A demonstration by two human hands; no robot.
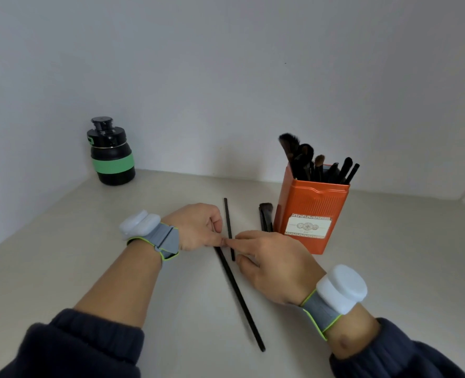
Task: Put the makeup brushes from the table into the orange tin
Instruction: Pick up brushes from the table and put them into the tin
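Fingertips of both hands are seen meeting at mid-counter over two thin black brush handles. The left hand (195,226) is curled, its fingers (217,242) pinched down where the long handle (239,298) begins; that handle runs from there toward the near edge, lying flat on the counter (62,255). Whether it is actually gripped cannot be told. The right hand (272,266) is laid palm-down, fingers (236,241) partly closed about the short handle (229,227), which points away toward the wall; thumb below, index across it. A firm hold cannot be confirmed.

Just right of the hands, another brush (265,215) with dark bristles is noted flat on the counter, close against the tin's left side. The orange tin (311,214) stands upright, lid off, a pale label on its front; several brushes (307,162) are stood in it, bristles up.

Grey straps with white pods are worn on both wrists; dark sleeves are pushed back. A black bottle (111,154) with a green band stands far left by the wall
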